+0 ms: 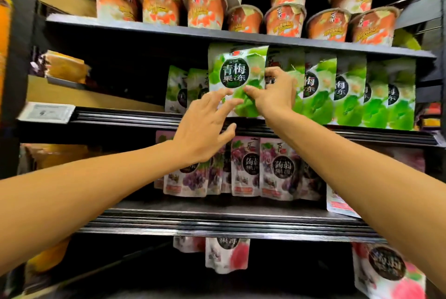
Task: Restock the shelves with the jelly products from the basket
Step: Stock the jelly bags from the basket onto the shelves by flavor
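My right hand (275, 92) has the green jelly pouch (231, 69) by its right edge: the thumb lies across the lower front and the fingers curl over the edge at the top, so I read that as a firm pinch. The wrist is bent back, and the forearm rises from the lower right of the view.

My left hand (205, 134) grips nothing. Its fingers are straight and spread, and the first two fingertips touch the pouch's lower front just left of my right thumb. The thumb juts out to the right below them. That forearm comes in from the lower left, nearly level.

The pouch stands upright at the front of the middle shelf (120, 119), its top close under the shelf above. It overlaps the left end of a row of matching green pouches (350, 91). More green pouches (178, 88) sit behind it to the left.

Above stand orange cups (205, 7); purple grape pouches (277, 168) fill the shelf below, with pink pouches (226, 255) lower still.
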Available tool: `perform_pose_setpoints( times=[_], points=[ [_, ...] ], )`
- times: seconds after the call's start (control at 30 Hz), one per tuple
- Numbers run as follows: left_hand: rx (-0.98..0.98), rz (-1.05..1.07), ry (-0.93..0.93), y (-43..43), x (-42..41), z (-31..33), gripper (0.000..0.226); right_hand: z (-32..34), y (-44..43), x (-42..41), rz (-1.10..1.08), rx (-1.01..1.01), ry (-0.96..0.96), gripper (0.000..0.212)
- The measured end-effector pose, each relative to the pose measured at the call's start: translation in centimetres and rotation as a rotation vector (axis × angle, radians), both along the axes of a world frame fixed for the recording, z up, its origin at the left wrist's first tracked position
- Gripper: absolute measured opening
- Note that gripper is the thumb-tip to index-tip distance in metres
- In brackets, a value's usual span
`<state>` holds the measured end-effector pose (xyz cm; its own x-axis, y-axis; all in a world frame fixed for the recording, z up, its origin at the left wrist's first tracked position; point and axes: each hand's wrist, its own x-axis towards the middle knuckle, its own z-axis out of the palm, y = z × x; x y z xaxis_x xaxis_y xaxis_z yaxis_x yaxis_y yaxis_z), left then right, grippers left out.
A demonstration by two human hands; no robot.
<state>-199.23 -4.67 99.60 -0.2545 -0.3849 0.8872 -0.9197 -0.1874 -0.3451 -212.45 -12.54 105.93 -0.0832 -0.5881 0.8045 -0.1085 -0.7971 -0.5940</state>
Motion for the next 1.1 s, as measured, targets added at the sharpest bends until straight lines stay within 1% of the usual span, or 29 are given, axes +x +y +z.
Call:
perform_pose_setpoints(
  times=[0.17,0.27,0.43,0.53,0.6,0.83,0.9,1.0,1.1],
  points=[
    [0.039,0.007,0.004,-0.2,0.6,-0.8,0.052,-0.3,-0.5,0.0,0.077,0.021,0.050,0.053],
    [0.037,0.004,0.001,-0.3,0.5,-0.8,0.052,-0.3,-0.8,-0.5,0.033,0.001,0.128,0.057],
    [0.062,0.000,0.018,-0.5,0.5,-0.6,0.053,-1.0,-1.4,-1.9,-0.054,-0.038,0.211,0.036],
    [0.063,-0.001,0.015,-0.6,0.4,-0.6,0.053,-1.7,-1.5,-2.4,-0.182,-0.024,0.268,0.028],
    [0.060,-0.001,0.015,-0.8,0.4,-0.6,0.053,-2.1,-1.4,-2.5,-0.239,-0.024,0.261,0.027],
    [0.068,0.029,0.027,-1.3,0.0,-1.0,0.054,-2.7,-1.6,-2.7,-0.312,-0.037,0.285,0.031],
    [0.059,0.005,0.046,-1.2,-0.1,-0.9,0.051,-2.9,-1.6,-2.9,-0.316,-0.058,0.276,0.031],
    [0.043,-0.032,0.072,-0.9,-0.1,-0.8,0.046,-3.3,-1.5,-3.3,-0.296,-0.089,0.237,0.026],
    [0.017,-0.139,0.103,-0.4,-0.4,-1.2,0.041,-3.9,-1.1,-3.8,-0.273,-0.125,0.183,0.021]
  ],
)
